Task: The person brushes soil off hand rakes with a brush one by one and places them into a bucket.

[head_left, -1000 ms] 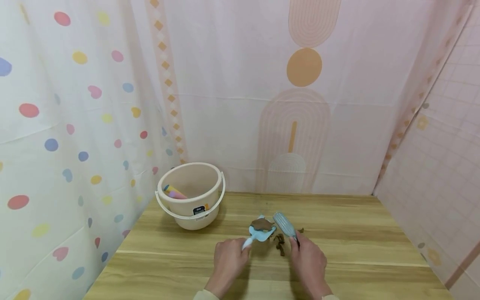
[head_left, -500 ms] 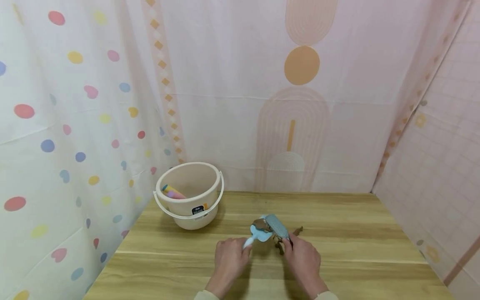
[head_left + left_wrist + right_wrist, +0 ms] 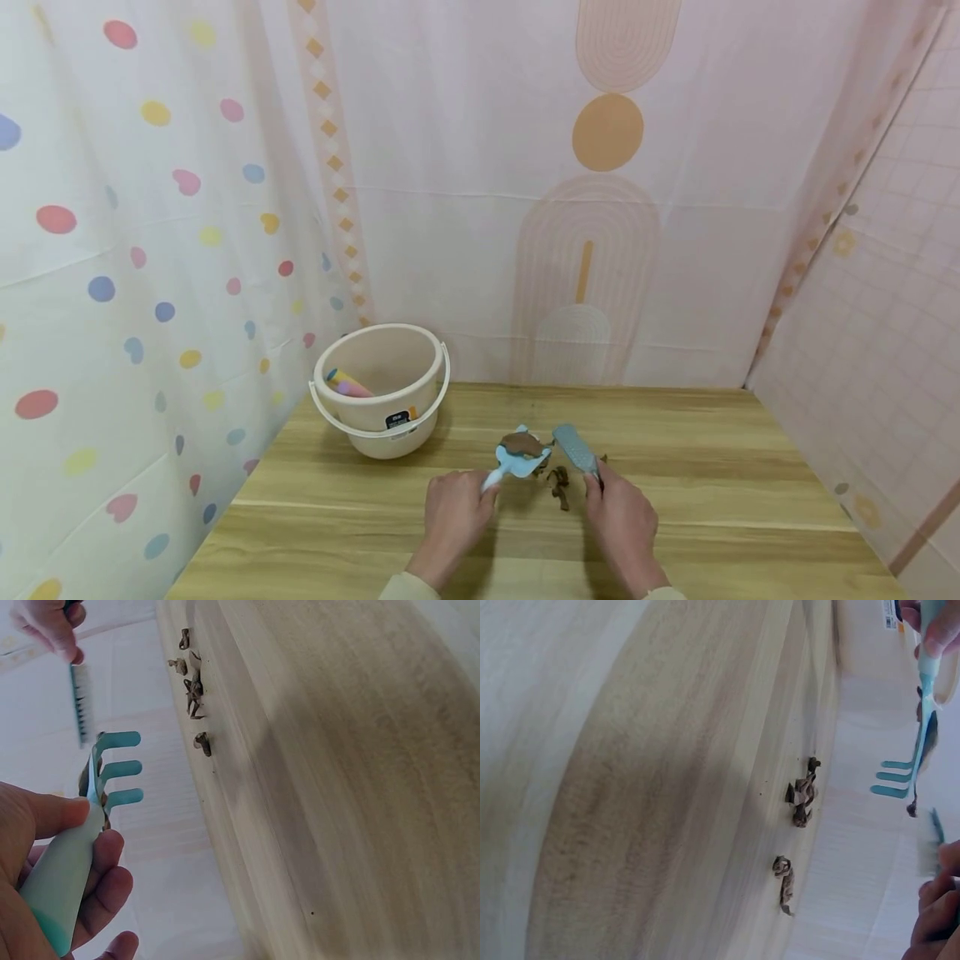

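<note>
My left hand (image 3: pixel 457 508) grips the pale handle of a small light-blue hand rake (image 3: pixel 120 769) with bent prongs. A broad brown dry leaf (image 3: pixel 523 443) lies on the rake's head, which is held above the table. In my right hand (image 3: pixel 622 512) is a blue-grey brush (image 3: pixel 576 450) by its handle; its bristles show in the left wrist view. The brush head is just right of the rake and apart from it. Beneath and between the two tools, several curled brown leaf scraps (image 3: pixel 802 795) lie on the wooden table, with another scrap (image 3: pixel 784 885) to the side.
A cream bucket (image 3: pixel 416 408) with its handle hanging down stands at the table's back left; yellow and pink rod-like things (image 3: pixel 348 383) lie inside. Patterned curtains (image 3: pixel 465 250) hang behind the table (image 3: pixel 712 500) and along both sides.
My right hand swung the brush left onto the leaf and rake about half a second ago, then drew it back to the right. The leaf stays on the rake; my left hand barely moved.
</note>
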The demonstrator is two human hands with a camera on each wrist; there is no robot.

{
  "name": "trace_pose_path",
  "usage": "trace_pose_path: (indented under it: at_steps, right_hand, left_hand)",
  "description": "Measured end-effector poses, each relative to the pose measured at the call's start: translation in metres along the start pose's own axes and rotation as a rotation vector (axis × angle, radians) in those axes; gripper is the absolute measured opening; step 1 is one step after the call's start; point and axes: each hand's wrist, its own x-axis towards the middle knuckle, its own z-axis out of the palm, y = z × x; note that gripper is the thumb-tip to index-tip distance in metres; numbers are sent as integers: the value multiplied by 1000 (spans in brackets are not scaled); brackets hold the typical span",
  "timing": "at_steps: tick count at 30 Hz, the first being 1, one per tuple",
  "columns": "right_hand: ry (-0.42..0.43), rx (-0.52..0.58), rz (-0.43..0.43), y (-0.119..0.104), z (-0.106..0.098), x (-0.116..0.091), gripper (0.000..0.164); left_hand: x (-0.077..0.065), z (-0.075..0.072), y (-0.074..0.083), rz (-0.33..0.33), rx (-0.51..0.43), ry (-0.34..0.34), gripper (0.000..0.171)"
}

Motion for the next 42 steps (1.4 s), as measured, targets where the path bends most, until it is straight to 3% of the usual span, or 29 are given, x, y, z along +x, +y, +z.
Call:
trace_pose_path:
  at_steps: [6, 10, 16, 42]
  right_hand:
    - [105, 56, -103, -8, 4, -4, 32]
    - [38, 36, -169, -16, 13, -9, 30]
    - [4, -4, -142, -20, 16, -12, 30]
    - [-45, -12, -72, -14, 12, -8, 32]
  left_hand:
    - [-2, 1, 2, 33, 6, -1, 38]
    - [-2, 2, 5, 53, -2, 2, 39]
    - [-3, 4, 6, 50, -14, 40, 41]
    - [-2, 6, 5, 6, -26, 21, 42]
